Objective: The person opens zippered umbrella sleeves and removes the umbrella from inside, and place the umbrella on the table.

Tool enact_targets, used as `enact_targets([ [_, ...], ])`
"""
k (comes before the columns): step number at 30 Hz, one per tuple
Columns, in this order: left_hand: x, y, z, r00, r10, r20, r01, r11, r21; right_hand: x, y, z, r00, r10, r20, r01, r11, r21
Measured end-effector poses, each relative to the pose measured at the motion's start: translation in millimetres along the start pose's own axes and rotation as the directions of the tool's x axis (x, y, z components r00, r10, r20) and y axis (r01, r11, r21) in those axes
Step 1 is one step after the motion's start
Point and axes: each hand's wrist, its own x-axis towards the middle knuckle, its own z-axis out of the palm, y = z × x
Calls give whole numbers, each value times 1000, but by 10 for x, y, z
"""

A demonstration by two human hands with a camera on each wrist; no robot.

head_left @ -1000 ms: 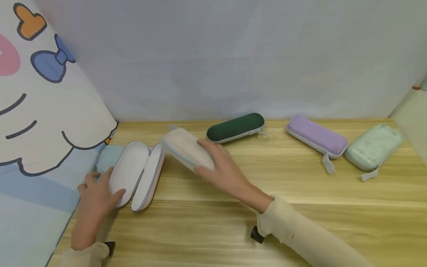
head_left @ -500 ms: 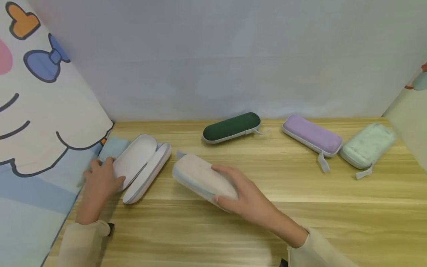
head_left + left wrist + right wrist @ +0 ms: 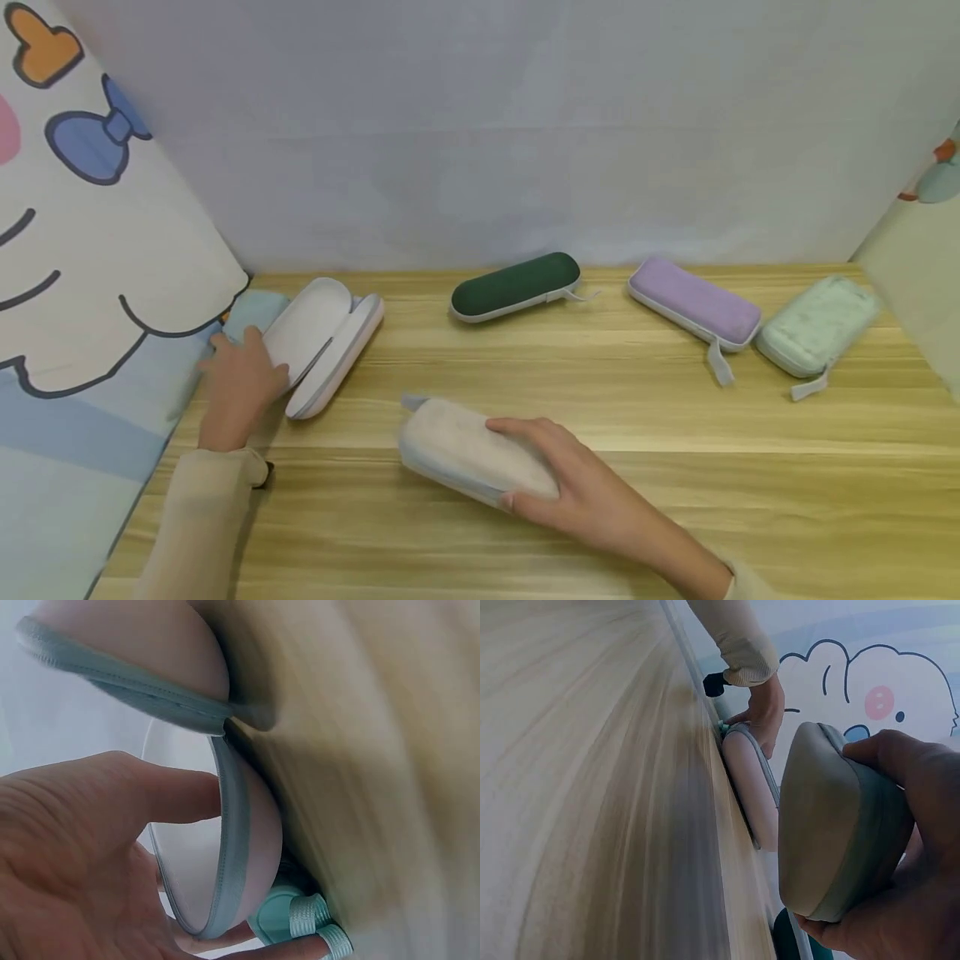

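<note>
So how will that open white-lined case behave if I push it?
The open case is probably fairly stiff, since both halves hold a curved shape. It may rock, its backs being rounded, and the halves could flap, being spread apart.

cream case (image 3: pixel 474 448), white-lined pink case (image 3: pixel 313 327), dark green case (image 3: pixel 516 285), wood-grained table (image 3: pixel 765 467)

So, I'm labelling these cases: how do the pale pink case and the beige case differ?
The pale pink case gapes open; the beige case is closed. The left hand grips the pale pink case; the right hand holds the beige case. Both are long and round-ended.
</note>
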Motion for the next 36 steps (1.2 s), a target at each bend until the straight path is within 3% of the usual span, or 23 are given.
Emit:
enact_targets([
  [4, 87, 8, -5, 997, -44, 59, 47, 998, -35, -36, 32, 11, 1000, -26, 10, 26, 1000, 2],
  [8, 111, -25, -38, 985, -130, 112, 138, 989, -59, -56, 62, 30, 999, -50, 7, 50, 999, -16],
  [11, 63, -58, -62, 980, -176, 87, 184, 980, -83, -82, 78, 26, 999, -50, -3, 50, 998, -37],
  [18, -20, -58, -54, 991, -124, -48, 120, 990, -78, -152, 104, -29, 995, -78, -60, 73, 993, -90],
  [27, -35, 20, -20, 993, -103, -62, 99, 993, -67, -188, 197, -54, 989, -131, -71, 119, 981, -150],
  [36, -126, 51, -27, 990, -131, -52, 126, 989, -76, -181, 396, -111, 969, -238, -62, 213, 938, -273],
])
